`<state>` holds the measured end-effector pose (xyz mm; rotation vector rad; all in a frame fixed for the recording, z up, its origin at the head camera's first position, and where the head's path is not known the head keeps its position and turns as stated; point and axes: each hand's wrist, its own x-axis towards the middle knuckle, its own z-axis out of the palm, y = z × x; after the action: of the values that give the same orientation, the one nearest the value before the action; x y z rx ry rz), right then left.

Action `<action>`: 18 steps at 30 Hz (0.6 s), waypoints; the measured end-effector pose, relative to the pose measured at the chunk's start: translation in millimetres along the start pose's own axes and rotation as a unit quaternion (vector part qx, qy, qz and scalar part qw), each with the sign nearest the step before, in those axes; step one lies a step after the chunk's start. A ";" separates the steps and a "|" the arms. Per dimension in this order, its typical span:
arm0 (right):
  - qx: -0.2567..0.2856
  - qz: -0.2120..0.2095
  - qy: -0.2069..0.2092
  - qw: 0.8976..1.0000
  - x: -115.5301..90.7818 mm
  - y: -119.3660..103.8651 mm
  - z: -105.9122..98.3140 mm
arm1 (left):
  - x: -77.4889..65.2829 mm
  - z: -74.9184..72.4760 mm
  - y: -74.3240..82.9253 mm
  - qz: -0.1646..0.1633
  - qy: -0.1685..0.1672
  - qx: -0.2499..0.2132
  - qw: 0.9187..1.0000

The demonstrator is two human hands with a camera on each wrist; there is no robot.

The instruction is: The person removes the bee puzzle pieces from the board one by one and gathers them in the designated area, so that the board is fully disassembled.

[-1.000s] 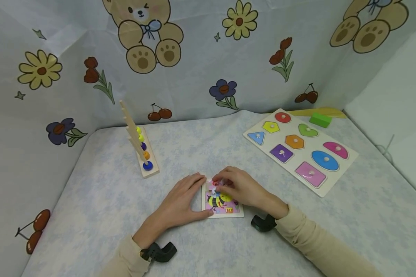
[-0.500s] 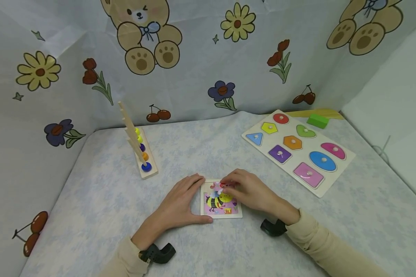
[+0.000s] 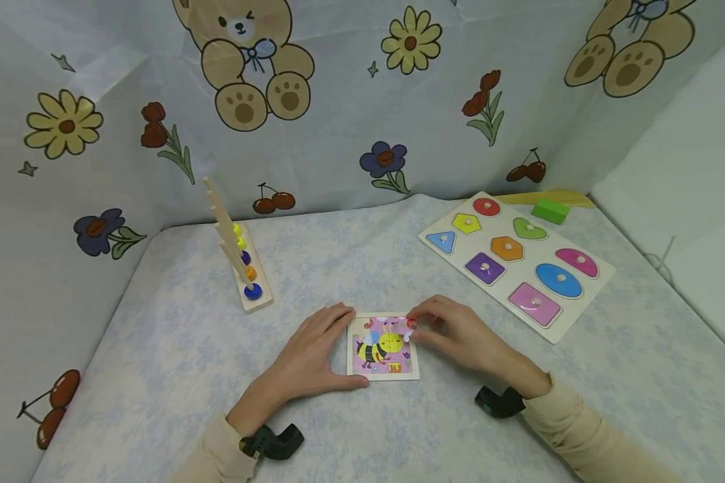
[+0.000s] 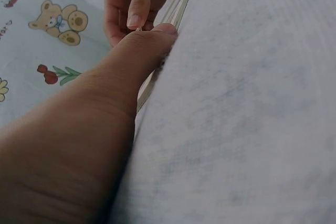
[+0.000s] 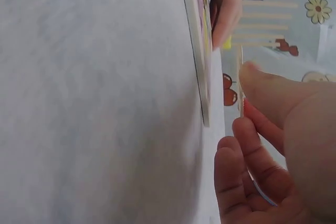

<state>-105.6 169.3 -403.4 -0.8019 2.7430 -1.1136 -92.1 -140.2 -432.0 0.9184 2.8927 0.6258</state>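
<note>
A small square bee jigsaw puzzle in a pale wooden frame lies flat on the table. My left hand is at its left side, the fingertips at the top left corner and the straight thumb along the bottom edge. In the left wrist view that thumb touches the frame's edge. My right hand pinches a thin puzzle piece between thumb and fingers, over the upper right edge of the puzzle. In the head view the fingers partly hide the piece, which shows red and white.
A wooden peg stand with coloured beads stands at the left. A shape board with knobbed pieces lies at the right, a green block behind it. A printed cloth hangs along the back.
My right hand has moved right, from over the middle of the puzzle to its right edge, with the puzzle piece pinched. My left thumb has slid off the picture to the frame's bottom edge.
</note>
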 end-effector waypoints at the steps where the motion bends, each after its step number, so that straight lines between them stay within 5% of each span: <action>1: -0.002 0.001 0.003 1.000 -1.0 2.5 -0.9 | 0.0 -0.1 0.0 0.000 0.000 -0.001 1.000; 18: 0.009 -0.074 0.024 0.997 -5.5 45.8 -10.3 | 0.2 0.4 -0.7 0.005 0.000 -0.006 1.000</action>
<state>-123.7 206.0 -427.1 -1.0048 2.7463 -1.1956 -92.6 -140.4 -432.6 0.9314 2.8832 0.6420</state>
